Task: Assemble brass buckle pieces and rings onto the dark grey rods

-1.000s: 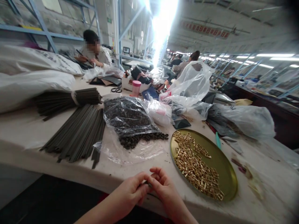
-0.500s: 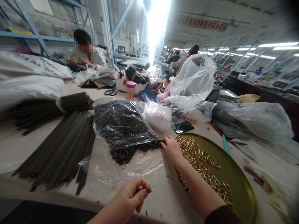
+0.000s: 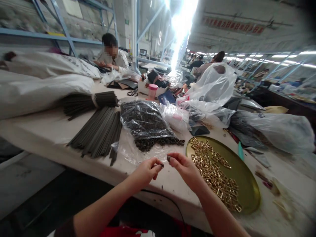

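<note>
1. At six o'clock, your left hand (image 3: 146, 171) covers most of a small dark piece (image 3: 162, 165); you cannot tell its shape.
2. At five, your right hand (image 3: 185, 169) likewise mostly hides another dark bit (image 3: 168, 158).
3. The white sack (image 3: 44, 95) at nine o'clock runs off your left edge.
4. Between one and two, the red banner (image 3: 232, 25) is too blurred for you to read.

this is a factory workshop, as the rows of ceiling lights (image 3: 283, 56), blue metal racks (image 3: 34, 34), red banner (image 3: 233, 25), workers (image 3: 106, 60) and cluttered worktable (image 3: 44, 131) show.
</note>
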`<state>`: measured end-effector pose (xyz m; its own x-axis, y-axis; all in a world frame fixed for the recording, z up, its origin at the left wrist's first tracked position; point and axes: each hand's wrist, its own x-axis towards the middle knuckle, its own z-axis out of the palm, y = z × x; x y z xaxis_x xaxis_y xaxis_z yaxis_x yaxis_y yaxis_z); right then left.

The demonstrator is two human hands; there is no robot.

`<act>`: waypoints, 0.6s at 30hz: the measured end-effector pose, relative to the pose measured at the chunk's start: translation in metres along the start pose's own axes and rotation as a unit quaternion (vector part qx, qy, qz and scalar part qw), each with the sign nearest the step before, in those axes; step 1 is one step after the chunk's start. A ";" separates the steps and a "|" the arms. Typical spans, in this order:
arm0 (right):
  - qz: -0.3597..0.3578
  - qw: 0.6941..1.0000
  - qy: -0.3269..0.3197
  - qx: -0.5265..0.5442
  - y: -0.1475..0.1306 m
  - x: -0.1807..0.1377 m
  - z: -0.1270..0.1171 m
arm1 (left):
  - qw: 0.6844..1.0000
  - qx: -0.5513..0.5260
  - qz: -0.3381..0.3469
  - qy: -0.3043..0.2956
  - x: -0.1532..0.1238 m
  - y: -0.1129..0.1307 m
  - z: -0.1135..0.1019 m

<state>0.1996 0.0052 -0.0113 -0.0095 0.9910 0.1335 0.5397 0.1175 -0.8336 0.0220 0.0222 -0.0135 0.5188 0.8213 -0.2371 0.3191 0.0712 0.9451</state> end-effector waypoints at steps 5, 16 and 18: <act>-0.021 0.996 0.014 0.081 -0.031 -0.046 0.027 | 0.998 0.048 0.023 0.016 -0.017 -0.004 0.004; -0.070 0.996 0.048 -0.019 -0.040 -0.057 0.033 | 0.992 0.103 0.059 0.040 -0.038 0.001 0.005; -0.072 0.997 0.031 -0.011 -0.039 -0.057 0.035 | 0.992 0.097 0.064 0.049 -0.038 -0.001 0.005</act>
<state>0.1496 -0.0533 -0.0049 -0.0375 0.9579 0.2848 0.5552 0.2569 -0.7910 0.0062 -0.0119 -0.0067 0.4890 0.8680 -0.0865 0.4076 -0.1397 0.9024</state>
